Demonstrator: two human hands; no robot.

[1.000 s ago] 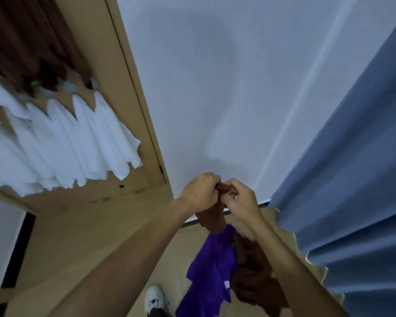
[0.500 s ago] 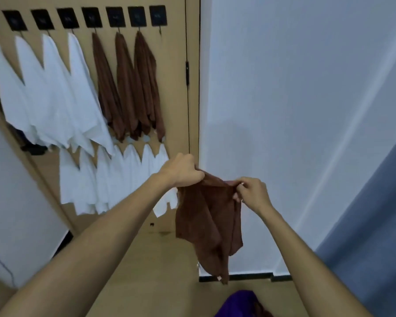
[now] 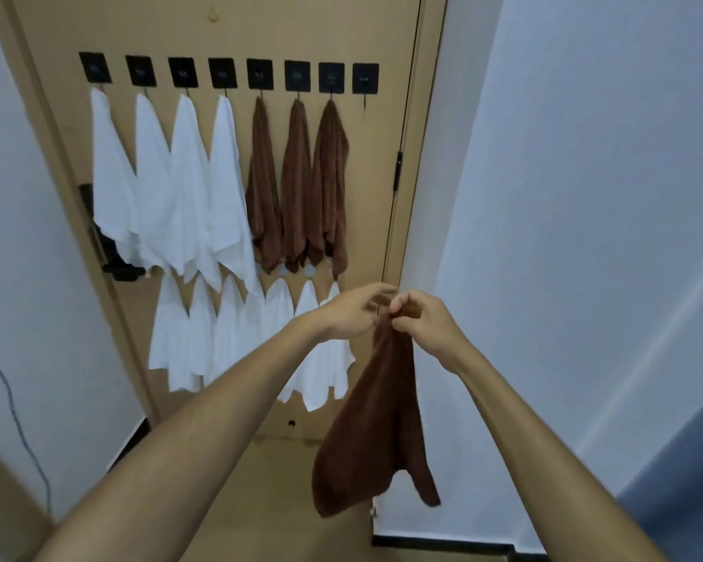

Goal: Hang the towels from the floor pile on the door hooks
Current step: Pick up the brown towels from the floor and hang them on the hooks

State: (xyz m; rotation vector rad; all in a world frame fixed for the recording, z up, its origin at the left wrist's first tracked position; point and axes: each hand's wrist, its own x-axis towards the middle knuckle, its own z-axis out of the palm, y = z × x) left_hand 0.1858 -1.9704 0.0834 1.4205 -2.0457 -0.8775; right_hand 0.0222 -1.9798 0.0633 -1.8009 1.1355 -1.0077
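All I get of my own body from the head camera is two bare forearms running up from the bottom edge to my left hand and right hand. No sleeves reach into view on either arm, and I see no watch, bracelet, ring or glove. The fingers are slightly blurred, so I cannot make out the nails.
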